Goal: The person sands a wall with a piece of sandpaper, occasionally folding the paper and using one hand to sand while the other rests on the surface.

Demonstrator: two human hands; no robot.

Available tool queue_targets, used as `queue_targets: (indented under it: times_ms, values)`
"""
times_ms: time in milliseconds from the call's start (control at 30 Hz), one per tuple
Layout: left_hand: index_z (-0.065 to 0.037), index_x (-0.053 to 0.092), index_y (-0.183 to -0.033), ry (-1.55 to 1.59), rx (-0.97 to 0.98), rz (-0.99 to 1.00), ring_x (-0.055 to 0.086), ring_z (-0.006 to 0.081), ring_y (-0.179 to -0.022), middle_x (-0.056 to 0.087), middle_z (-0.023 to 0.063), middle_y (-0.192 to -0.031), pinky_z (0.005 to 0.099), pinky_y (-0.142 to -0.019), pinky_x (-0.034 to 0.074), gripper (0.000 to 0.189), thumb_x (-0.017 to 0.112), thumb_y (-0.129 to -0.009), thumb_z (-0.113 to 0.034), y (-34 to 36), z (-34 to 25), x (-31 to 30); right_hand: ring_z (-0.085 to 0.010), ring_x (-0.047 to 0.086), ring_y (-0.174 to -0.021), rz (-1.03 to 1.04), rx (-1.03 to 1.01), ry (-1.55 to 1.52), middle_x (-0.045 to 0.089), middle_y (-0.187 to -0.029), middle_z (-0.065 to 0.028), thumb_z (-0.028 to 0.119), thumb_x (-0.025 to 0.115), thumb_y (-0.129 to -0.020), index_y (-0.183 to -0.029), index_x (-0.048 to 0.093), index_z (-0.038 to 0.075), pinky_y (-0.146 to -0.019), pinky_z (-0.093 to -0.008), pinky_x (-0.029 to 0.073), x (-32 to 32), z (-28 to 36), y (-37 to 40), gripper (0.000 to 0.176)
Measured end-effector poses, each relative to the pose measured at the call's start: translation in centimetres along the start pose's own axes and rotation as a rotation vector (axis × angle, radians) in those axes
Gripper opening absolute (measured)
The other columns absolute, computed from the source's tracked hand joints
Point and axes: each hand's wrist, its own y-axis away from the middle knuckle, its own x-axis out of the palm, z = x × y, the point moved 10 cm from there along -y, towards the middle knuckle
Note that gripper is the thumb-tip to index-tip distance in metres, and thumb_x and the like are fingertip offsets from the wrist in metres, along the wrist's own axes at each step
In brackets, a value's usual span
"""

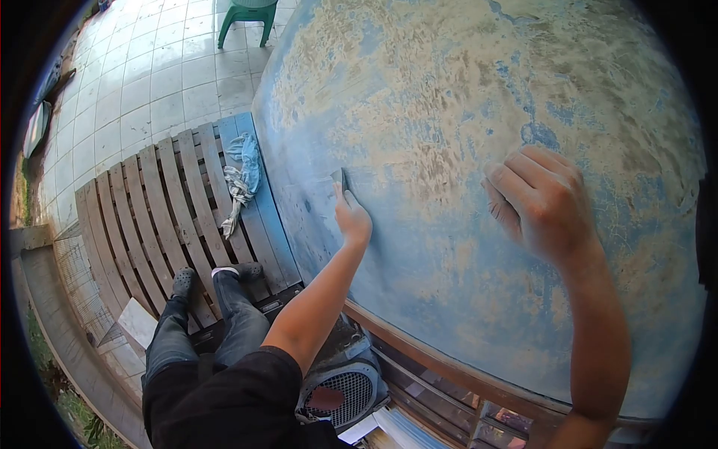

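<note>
My left hand (352,218) grips a small scraper (338,180), its blade against a large surface (449,247) of worn blue and beige paint. Farther right, my right hand (546,198) is closed, fingers curled inward, over the same surface. Anything inside its fingers is hidden, and whether it touches the surface is unclear.
Grey slatted wooden platform (164,202) under my feet, with crumpled cloths (243,176) by its blue edge. A round metal grille (340,396) and a wooden frame (464,367) lie below. Green plastic chair (249,13) on white tiles (168,71).
</note>
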Motion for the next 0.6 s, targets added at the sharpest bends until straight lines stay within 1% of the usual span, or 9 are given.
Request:
queue_targets:
  times_ms: [67,167,200,300,333,400,433,500,600]
  values:
    - [0.009,0.032,-0.165,-0.089,-0.124,-0.072,0.028,0.0384,-0.163,0.028,0.0269,-0.175,0.0414,-0.133,0.023,0.054,0.033,-0.119,-0.02,-0.3,0.0,0.1,-0.019,0.065,-0.07,0.023,-0.007,0.005,0.062,-0.072,-0.0028,0.007,0.084,-0.075,-0.078,0.067,0.009,-0.062,-0.0341,0.054,0.3,0.1,0.1,0.017]
    - [0.006,0.033,-0.166,-0.026,0.267,0.041,0.022,0.0416,-0.165,0.028,0.0269,-0.176,0.0426,-0.133,0.021,0.054,0.041,-0.114,-0.003,4.9,-6.8,2.1,-0.0191,0.065,-0.07,0.039,0.001,-0.007,0.062,-0.072,-0.0028,0.008,0.084,-0.074,-0.078,0.067,0.009,-0.062,-0.0343,0.053,0.7,0.3,0.3,0.018]
    - [0.006,0.033,-0.166,-0.024,0.266,0.046,0.022,0.0416,-0.165,0.028,0.0269,-0.176,0.0426,-0.133,0.021,0.054,0.041,-0.114,-0.003,6.1,-7.1,1.8,-0.0191,0.065,-0.07,0.022,-0.003,-0.012,0.061,-0.071,-0.0028,0.008,0.084,-0.074,-0.078,0.067,0.009,-0.061,-0.0345,0.053,0.6,0.3,0.3,0.018]
    - [0.008,0.035,-0.165,0.001,0.486,0.182,0.023,0.0431,-0.164,0.029,0.0285,-0.175,0.0432,-0.133,0.021,0.055,0.042,-0.111,0.005,8.1,-7.6,2.2,-0.0188,0.064,-0.069,-0.002,-0.002,-0.019,0.06,-0.07,-0.0026,0.008,0.084,-0.074,-0.078,0.066,0.009,-0.06,-0.0344,0.052,0.4,0.3,0.1,0.018]
    - [0.008,0.035,-0.165,0.003,0.479,0.18,0.023,0.0431,-0.164,0.029,0.0285,-0.175,0.0432,-0.133,0.021,0.055,0.042,-0.111,0.005,7.2,-6.5,2.0,-0.0188,0.064,-0.069,0.004,-0.006,-0.022,0.06,-0.07,-0.0026,0.008,0.084,-0.074,-0.078,0.066,0.009,-0.06,-0.0344,0.052,0.5,0.4,0.2,0.018]
    - [0.009,0.036,-0.164,-0.013,0.269,0.038,0.023,0.0429,-0.164,0.03,0.0293,-0.174,0.0422,-0.133,0.022,0.054,0.043,-0.111,0.004,4.0,-2.9,0.5,-0.0186,0.063,-0.069,0.035,0.0,-0.025,0.059,-0.07,-0.0023,0.008,0.084,-0.073,-0.078,0.066,0.009,-0.06,-0.0342,0.051,0.7,0.2,0.2,0.018]
    - [0.009,0.036,-0.164,-0.013,0.268,0.036,0.023,0.0429,-0.164,0.03,0.0293,-0.174,0.0422,-0.133,0.022,0.054,0.043,-0.111,0.004,2.5,-1.8,0.2,-0.0186,0.063,-0.069,0.035,-0.001,-0.026,0.059,-0.07,-0.0023,0.008,0.084,-0.073,-0.078,0.066,0.009,-0.06,-0.0342,0.051,0.7,0.2,0.1,0.018]
    - [0.008,0.036,-0.164,-0.061,-0.132,-0.059,0.022,0.0423,-0.165,0.03,0.029,-0.174,0.0416,-0.133,0.022,0.054,0.044,-0.111,0.003,-0.2,2.7,-1.3,-0.0184,0.063,-0.068,0.038,-0.003,-0.023,0.06,-0.07,-0.002,0.008,0.084,-0.073,-0.078,0.067,0.009,-0.06,-0.0336,0.051,0.6,0.3,0.2,0.018]
    - [0.008,0.035,-0.165,-0.056,-0.017,-0.066,0.022,0.0431,-0.164,0.03,0.0293,-0.174,0.0421,-0.132,0.023,0.055,0.044,-0.111,0.004,0.4,-0.7,0.2,-0.0179,0.063,-0.068,0.012,0.003,-0.038,0.06,-0.071,-0.0019,0.008,0.084,-0.072,-0.078,0.067,0.009,-0.06,-0.0334,0.051,0.6,0.3,0.3,0.018]
